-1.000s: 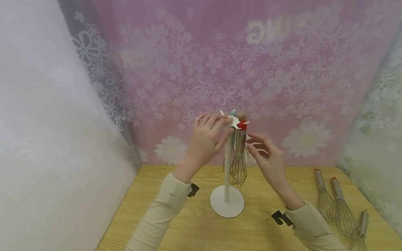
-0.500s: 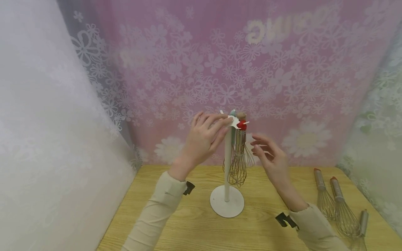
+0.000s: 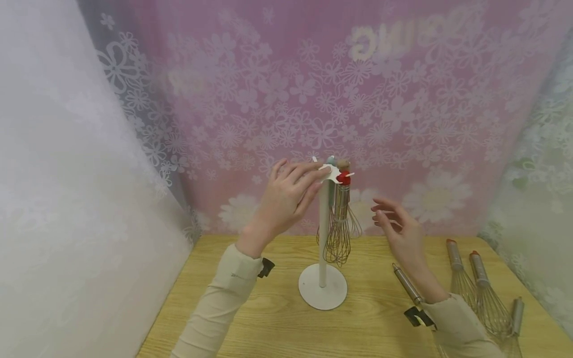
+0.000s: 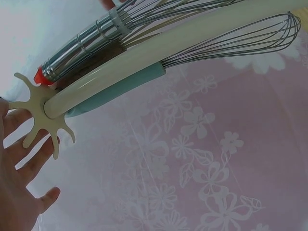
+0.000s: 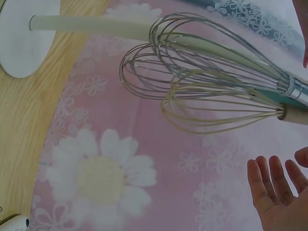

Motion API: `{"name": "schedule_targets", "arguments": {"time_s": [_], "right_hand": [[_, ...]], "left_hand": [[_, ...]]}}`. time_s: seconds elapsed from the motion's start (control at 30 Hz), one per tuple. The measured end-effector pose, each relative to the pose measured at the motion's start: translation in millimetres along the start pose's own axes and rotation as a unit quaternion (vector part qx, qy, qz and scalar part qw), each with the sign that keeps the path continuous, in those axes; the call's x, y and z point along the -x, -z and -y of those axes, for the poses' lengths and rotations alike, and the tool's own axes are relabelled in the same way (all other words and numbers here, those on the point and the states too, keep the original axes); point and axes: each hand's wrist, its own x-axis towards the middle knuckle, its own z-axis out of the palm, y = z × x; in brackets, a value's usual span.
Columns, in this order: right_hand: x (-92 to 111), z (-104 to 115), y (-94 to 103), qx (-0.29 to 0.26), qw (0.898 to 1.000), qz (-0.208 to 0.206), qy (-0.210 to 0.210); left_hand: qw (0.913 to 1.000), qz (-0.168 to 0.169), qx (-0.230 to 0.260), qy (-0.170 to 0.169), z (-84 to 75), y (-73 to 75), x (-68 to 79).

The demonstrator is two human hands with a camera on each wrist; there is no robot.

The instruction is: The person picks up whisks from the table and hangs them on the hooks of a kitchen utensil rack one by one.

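Observation:
A white stand (image 3: 323, 243) with a hooked top (image 4: 36, 108) holds several hanging whisks. My left hand (image 3: 282, 199) rests its fingers on that top, thumb held apart. The front whisk (image 3: 342, 201) has a metal handle with a red end. Behind it hang a whisk with a teal handle (image 4: 120, 91) and one with a brown handle (image 5: 294, 115). My right hand (image 3: 405, 238) is in the air to the right of the whisks, fingers loosely bent and holding nothing. In the right wrist view it lies below the brown handle, apart from it.
On the wooden table (image 3: 268, 328), two red-ended whisks (image 3: 479, 271) and a plain metal one (image 3: 517, 315) lie at the right. Another metal handle (image 3: 407, 284) shows beside my right wrist, partly covered by the sleeve. The stand's round base (image 3: 322, 298) sits mid-table; flowered cloth walls surround it.
My right hand has drawn away from the hanging whisks to the right, uncovering a metal handle on the table. The left hand stays on the stand's top, its wrist shifted slightly left.

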Motion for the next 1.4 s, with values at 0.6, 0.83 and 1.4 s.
{"name": "schedule_targets", "arguments": {"time_s": [0.6, 0.83, 1.4], "right_hand": [[8.7, -4.5, 11.2, 0.057, 0.998, -0.008, -0.01], [10.4, -14.8, 15.0, 0.061, 0.998, -0.01, -0.018], [13.9, -64.8, 27.6, 0.111, 0.993, -0.002, -0.034]], "left_hand": [[0.9999, -0.004, -0.007, 0.009, -2.0, -1.8, 0.0], [0.9999, -0.008, -0.002, 0.011, -1.7, -2.9, -0.1], [0.9996, -0.027, -0.01, 0.007, -5.3, -3.9, -1.2]]}}
